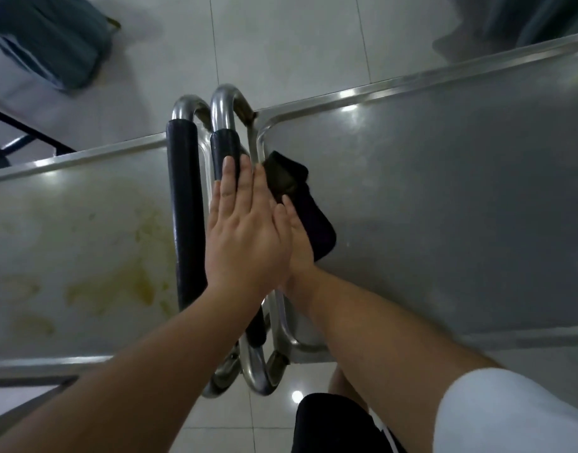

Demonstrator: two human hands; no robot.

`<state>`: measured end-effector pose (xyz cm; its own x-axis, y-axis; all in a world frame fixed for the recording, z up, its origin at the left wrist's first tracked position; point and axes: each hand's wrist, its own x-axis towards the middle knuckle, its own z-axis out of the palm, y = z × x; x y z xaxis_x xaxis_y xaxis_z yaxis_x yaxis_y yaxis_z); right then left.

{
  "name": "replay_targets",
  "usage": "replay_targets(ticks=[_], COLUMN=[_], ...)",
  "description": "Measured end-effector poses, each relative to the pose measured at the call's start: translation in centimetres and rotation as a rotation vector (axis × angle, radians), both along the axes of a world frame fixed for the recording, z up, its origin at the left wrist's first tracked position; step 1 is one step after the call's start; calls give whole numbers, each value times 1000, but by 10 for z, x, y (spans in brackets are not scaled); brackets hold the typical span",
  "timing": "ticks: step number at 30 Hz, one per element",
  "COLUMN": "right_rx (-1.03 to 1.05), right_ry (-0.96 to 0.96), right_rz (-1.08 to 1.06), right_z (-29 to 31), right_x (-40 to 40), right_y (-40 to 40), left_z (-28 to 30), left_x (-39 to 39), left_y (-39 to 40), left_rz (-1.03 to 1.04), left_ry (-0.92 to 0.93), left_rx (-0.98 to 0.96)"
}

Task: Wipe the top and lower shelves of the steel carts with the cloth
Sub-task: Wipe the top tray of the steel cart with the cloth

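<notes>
Two steel carts stand handle to handle below me. The left cart's top shelf (85,230) carries yellowish stains. The right cart's top shelf (444,197) looks dull grey. A dark cloth (309,207) lies on the right cart's top, close to its left rim. My right hand (299,237) presses flat on the cloth with fingers extended. My left hand (245,230) lies flat and open, overlapping the right hand, its fingertips on the black-padded handle (225,152) of the right cart.
The left cart's black-padded handle (186,207) runs parallel beside the other. Pale floor tiles (281,44) lie beyond the carts. A grey-blue fabric object (49,44) sits at the top left, and a dark metal frame (26,132) shows at the left edge.
</notes>
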<state>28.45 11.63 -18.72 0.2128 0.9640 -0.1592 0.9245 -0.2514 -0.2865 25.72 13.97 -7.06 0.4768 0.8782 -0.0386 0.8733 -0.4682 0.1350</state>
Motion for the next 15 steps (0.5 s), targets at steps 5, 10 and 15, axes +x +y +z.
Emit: replay_targets(ticks=[5,10,15], right_rx=[15,-45,-103], right_ry=[20,-71,-97], right_rz=[232,-114,-621], right_z=[-4,-5,-1], right_x=[61,200,347], right_y=[-7,-51,-118], left_z=[-2,0,1], left_x=[-16,-16,-18], left_y=[13,12,14], left_rz=[-207,-181,-177], left_ry=[73,47,48], left_rx=[-27,-60,-61])
